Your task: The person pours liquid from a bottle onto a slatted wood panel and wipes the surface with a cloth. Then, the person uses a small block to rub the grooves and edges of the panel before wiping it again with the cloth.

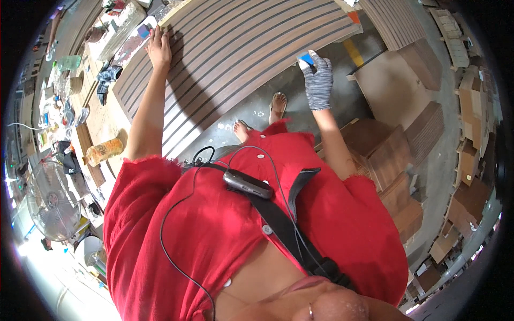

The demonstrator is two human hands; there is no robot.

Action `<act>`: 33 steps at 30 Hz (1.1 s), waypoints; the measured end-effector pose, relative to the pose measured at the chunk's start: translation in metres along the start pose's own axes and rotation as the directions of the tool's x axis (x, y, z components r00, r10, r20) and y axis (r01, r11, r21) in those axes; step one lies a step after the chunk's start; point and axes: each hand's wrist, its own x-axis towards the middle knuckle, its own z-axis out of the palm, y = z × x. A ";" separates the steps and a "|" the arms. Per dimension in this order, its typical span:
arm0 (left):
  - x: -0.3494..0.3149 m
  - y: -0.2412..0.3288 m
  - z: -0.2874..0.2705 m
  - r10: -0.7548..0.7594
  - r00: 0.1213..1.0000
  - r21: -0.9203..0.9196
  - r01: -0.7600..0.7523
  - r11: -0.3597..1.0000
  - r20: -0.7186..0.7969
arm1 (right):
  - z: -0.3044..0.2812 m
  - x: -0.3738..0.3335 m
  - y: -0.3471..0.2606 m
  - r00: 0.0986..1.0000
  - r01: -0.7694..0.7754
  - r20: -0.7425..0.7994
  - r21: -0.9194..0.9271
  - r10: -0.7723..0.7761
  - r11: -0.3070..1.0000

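A large slatted wood panel (251,45) with dark grooves lies in front of me, tilted across the view. My bare left hand (159,51) rests at the panel's far left edge, its fingers stretched out with nothing held in them. Beyond the panel's near right edge, my right hand (318,77) wears a grey knitted glove. Between its thumb and fingers it pinches a small flat blue piece (307,59), partly hidden by the fingers; its exact kind does not show. An orange patch (354,17) sits at the panel's far right corner.
At left, a cluttered workbench holds an orange-labelled bottle (104,152) and dark cloth (108,79). A fan (52,199) stands lower left. Brown boards (388,85) and boxes (383,147) are stacked at right, with more cartons (470,104) along the far right.
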 end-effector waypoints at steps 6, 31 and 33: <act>-0.085 0.029 -0.082 -0.004 0.994 -0.394 0.047 0.918 0.109 | 0.038 -0.081 -0.029 0.985 0.117 0.136 -0.044 -0.110 0.992; -0.314 -0.016 -0.241 -0.611 0.473 -0.240 0.872 0.426 0.635 | 0.075 -0.133 -0.074 0.975 0.143 0.172 0.008 -0.142 0.990; -0.315 -0.016 -0.243 -0.618 0.463 -0.288 0.884 0.367 0.636 | 0.079 -0.134 -0.072 0.964 0.207 0.173 -0.016 -0.202 0.978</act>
